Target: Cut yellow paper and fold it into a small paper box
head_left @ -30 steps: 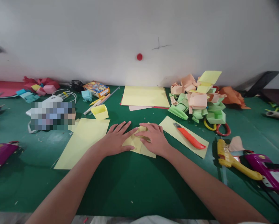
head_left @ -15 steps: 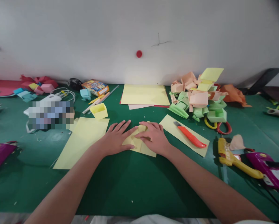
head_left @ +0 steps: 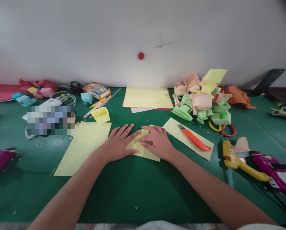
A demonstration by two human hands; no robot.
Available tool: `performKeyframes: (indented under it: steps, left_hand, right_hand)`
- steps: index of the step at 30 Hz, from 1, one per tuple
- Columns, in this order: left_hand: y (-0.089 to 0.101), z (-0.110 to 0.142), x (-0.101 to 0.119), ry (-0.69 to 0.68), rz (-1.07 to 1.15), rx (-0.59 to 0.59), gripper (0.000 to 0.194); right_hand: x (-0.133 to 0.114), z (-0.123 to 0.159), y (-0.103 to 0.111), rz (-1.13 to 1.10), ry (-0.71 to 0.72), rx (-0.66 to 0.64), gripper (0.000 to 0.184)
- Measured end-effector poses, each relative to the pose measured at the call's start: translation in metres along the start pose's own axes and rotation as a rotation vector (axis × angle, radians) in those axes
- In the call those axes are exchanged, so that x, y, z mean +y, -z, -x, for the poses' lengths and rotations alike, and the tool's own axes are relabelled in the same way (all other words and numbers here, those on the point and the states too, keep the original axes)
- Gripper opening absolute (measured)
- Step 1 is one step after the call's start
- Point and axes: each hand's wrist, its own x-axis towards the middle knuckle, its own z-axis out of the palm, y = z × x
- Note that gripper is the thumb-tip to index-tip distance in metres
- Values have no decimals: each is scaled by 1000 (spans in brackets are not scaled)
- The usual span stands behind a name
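Observation:
A folded piece of yellow paper (head_left: 143, 150) lies on the green table between my hands. My left hand (head_left: 120, 142) rests flat over its left part, fingers spread, thumb along the near edge. From the right, my right hand (head_left: 157, 140) touches the paper with bent fingertips near the crease; its fingers are apart and grip nothing. Part of the paper is hidden under both hands. Beside my left forearm lies a larger yellow sheet (head_left: 85, 143). Right of my right hand, an orange utility knife (head_left: 194, 138) sits on a yellow paper strip (head_left: 173, 126).
Several folded paper pieces (head_left: 202, 102) are heaped at the back right, with scissors (head_left: 229, 130) in front. A yellow glue gun (head_left: 243, 164) lies at the right near a purple power strip (head_left: 274, 172). A small yellow paper box (head_left: 100, 115) and a stack of sheets (head_left: 147, 97) stand farther back.
Both hands stay on the folded paper in nearly the same pose; the right fingers have shifted very slightly. The whole view has turned a little.

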Motion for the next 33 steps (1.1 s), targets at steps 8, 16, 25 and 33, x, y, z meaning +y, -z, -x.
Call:
performKeyframes:
  steps: [8, 16, 25, 33]
  left_hand:
    - [2, -1, 0, -2, 10, -15, 77]
    - [2, -1, 0, 12, 35, -7, 78]
    - [12, 4, -12, 10, 76, 30, 59]
    - [19, 2, -20, 34, 66, 143, 41]
  right_hand:
    - [1, 0, -1, -25, -35, 15, 20]
    - [0, 0, 0, -60, -56, 13, 18]
    - [-2, -2, -1, -53, -71, -24, 19]
    - [-2, -1, -2, -64, -81, -17, 18]
